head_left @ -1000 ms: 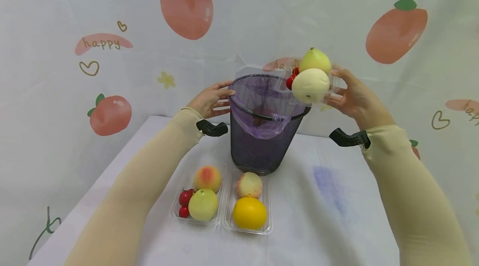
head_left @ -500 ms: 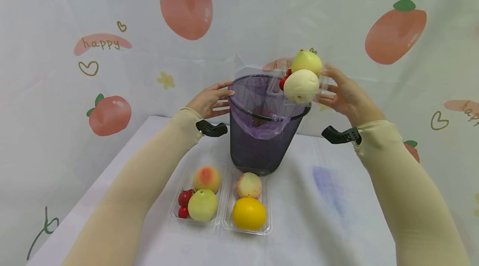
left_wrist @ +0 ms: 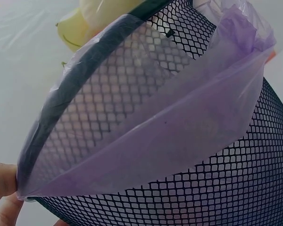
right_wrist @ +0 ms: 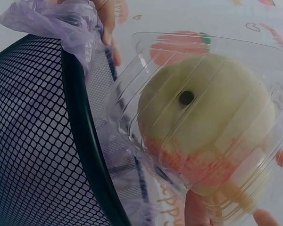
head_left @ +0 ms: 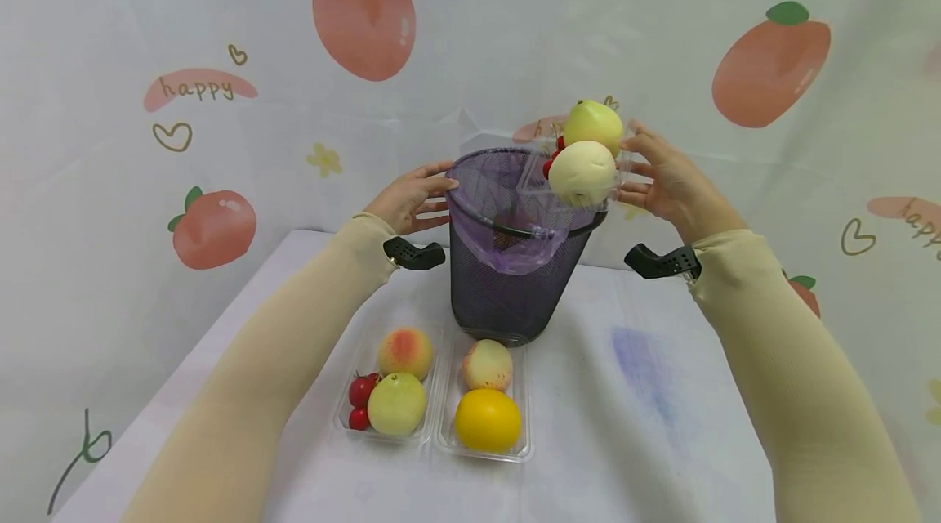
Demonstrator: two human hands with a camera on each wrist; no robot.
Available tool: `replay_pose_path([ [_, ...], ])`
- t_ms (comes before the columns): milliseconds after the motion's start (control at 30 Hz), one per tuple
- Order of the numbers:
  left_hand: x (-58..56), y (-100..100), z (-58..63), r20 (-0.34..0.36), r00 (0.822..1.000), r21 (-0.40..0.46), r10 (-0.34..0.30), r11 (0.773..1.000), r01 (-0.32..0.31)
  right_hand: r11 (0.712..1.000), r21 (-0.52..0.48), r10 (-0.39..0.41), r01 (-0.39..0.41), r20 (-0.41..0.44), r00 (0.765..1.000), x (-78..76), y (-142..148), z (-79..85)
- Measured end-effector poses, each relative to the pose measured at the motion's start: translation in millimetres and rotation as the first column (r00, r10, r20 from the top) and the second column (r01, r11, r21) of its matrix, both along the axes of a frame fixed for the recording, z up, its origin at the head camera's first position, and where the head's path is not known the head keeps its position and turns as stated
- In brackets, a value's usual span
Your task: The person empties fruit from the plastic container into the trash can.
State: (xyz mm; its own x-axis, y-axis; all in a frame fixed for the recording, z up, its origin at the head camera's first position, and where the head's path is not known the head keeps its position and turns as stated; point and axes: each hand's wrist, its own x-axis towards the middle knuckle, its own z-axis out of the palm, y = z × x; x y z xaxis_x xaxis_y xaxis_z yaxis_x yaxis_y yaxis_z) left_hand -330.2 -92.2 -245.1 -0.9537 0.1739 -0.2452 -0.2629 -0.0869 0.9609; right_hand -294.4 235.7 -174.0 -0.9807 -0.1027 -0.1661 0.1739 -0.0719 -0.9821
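Note:
A black mesh bin (head_left: 500, 302) lined with a purple plastic bag (head_left: 525, 256) tilts over the table. My left hand (head_left: 410, 200) grips its left rim, and in the left wrist view the thumb (left_wrist: 4, 181) lies against the bagged edge. Above the bin's right rim, my right hand (head_left: 680, 188) holds a clear plastic tray (right_wrist: 127, 99) by its right side. That tray carries a yellow pear (head_left: 594, 126), a pale peach (head_left: 582, 172) and small red fruit (head_left: 550, 166) partly hidden behind them. A dim reddish shape shows through the bin's mesh.
Two clear trays stand before the bin. The left tray (head_left: 345, 425) has a peach (head_left: 405, 352), a green pear (head_left: 397, 404) and red cherry tomatoes (head_left: 360, 392). The right tray (head_left: 525, 449) has a pale peach (head_left: 488, 365) and a yellow fruit (head_left: 488, 421). A printed cloth hangs behind.
My right hand has moved left with its tray of fruit, further over the bin's opening. The left hand and the bin look unmoved.

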Motion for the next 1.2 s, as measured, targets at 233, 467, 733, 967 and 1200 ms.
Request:
replay_pose_path([
  [233, -0.5, 0.5, 0.1, 0.001, 1.000, 0.003, 0.000, 1.000, 0.000, 1.000, 0.020, -0.012, 0.013, -0.023, 1.000, -1.2, 0.3, 2.8],
  [467, -0.2, 0.3, 0.6, 0.001, 1.000, -0.001, -0.010, 1.000, 0.010, 1.000, 0.028, -0.009, 0.011, -0.044, 0.999, -2.7, -1.5, 5.0],
  [733, 0.9, 1.0, 1.0, -0.004, 1.000, -0.009, -0.008, 1.000, 0.008, 0.997, 0.077, -0.012, 0.016, -0.052, 0.999, -4.2, -3.5, 8.4],
  [967, 1.5, 0.6, 1.0, -0.008, 1.000, -0.009, -0.001, 1.000, 0.001, 0.993, 0.119, -0.020, 0.027, -0.056, 0.998, -4.5, -4.6, 10.3],
  [1200, 1.9, 0.2, 0.4, 0.001, 1.000, 0.004, 0.004, 1.000, -0.004, 0.989, 0.141, -0.024, 0.034, -0.071, 0.997, -4.9, -6.1, 9.8],
])
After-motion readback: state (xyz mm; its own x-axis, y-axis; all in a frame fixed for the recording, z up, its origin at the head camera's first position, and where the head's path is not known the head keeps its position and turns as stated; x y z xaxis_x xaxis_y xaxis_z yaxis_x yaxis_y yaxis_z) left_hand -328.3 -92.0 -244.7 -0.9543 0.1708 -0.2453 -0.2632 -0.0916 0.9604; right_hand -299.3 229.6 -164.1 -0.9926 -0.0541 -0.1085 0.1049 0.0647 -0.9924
